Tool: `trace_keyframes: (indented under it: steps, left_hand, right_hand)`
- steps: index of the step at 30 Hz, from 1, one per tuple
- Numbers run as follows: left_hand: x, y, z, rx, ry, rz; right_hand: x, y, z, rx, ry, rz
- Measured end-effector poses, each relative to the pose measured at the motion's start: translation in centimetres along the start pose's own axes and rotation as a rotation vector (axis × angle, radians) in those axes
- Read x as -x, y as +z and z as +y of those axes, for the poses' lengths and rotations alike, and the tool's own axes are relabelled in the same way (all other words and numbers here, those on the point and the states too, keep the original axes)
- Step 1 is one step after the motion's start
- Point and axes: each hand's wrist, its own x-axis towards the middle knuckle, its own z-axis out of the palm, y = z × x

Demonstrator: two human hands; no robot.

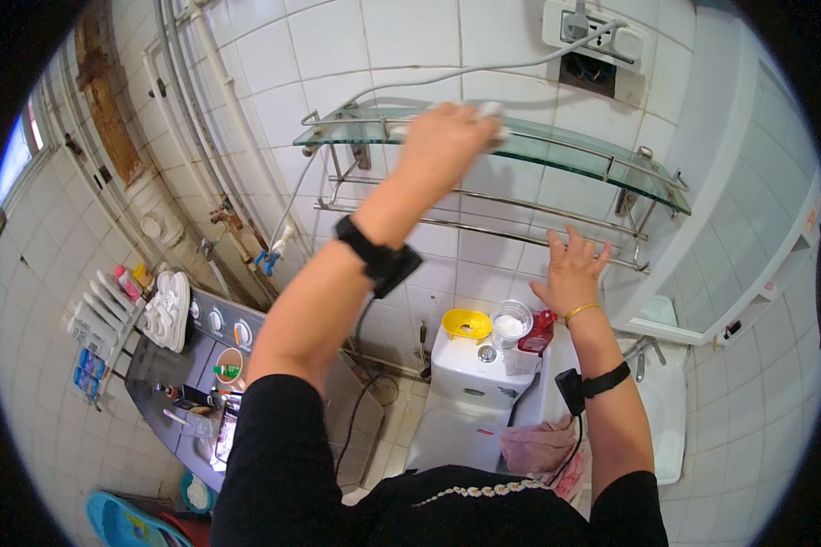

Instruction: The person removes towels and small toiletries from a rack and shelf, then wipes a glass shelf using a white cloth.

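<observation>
My left hand [447, 137] reaches up onto the glass shelf [566, 150] and presses a white cloth [491, 111] against its top; only the cloth's edge shows past my fingers. My right hand [570, 269] is lower, fingers spread, palm flat against the tiled wall just under the metal towel rail [483, 228]. Both wrists wear black bands, and the right one also has a thin gold bracelet.
A white toilet [470, 383] stands below, with a yellow dish [466, 324], a clear cup [511, 324] and a red packet [538, 333] on its tank. A washing machine [201, 365] with white shoes [169, 310] is at left, a basin [666, 401] at right. A pink cloth [538, 447] lies beside the toilet.
</observation>
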Motion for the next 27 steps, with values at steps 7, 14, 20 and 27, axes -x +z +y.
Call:
trace_keyframes:
  steps: [7, 14, 20, 27]
  left_hand:
    - [-1.8, 1.3, 5.1, 0.137, 0.047, 0.053]
    - [4.2, -3.7, -6.4, -0.159, -0.026, 0.017]
    - [4.2, -2.3, -5.0, -0.181, -0.102, 0.052]
    - [-1.7, 1.7, 5.8, 0.078, 0.04, 0.189]
  right_hand:
    - [0.3, -0.7, -0.2, -0.023, -0.032, 0.014]
    - [1.1, -2.1, 1.0, -0.03, -0.004, -0.027]
    - [0.7, -1.3, 1.1, -0.015, -0.01, -0.054]
    - [0.9, -0.8, 2.7, -0.032, -0.03, -0.03]
